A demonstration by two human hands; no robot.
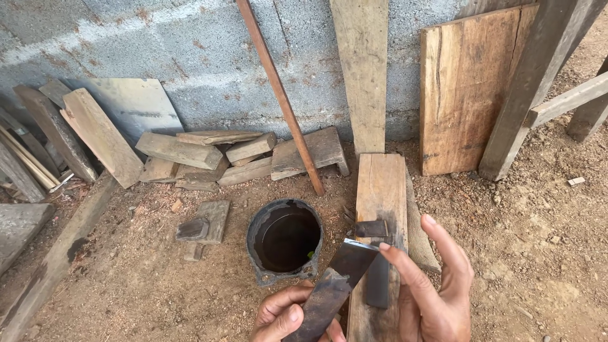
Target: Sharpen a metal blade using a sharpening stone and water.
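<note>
My left hand grips the lower end of a flat, dark, rusty metal blade at the bottom centre of the head view. The blade slants up to the right and its bright tip lies over a wooden plank. My right hand is spread open beside it, with the forefinger tip touching the blade's upper end. On the plank lie a dark sharpening stone and a small rusty metal piece. A black round container holding dark liquid stands on the dirt just left of the plank.
A grey block wall runs along the back. Against it lean a thin reddish rod, a tall plank, a wide board and a grey post. Several wood offcuts lie piled at its foot.
</note>
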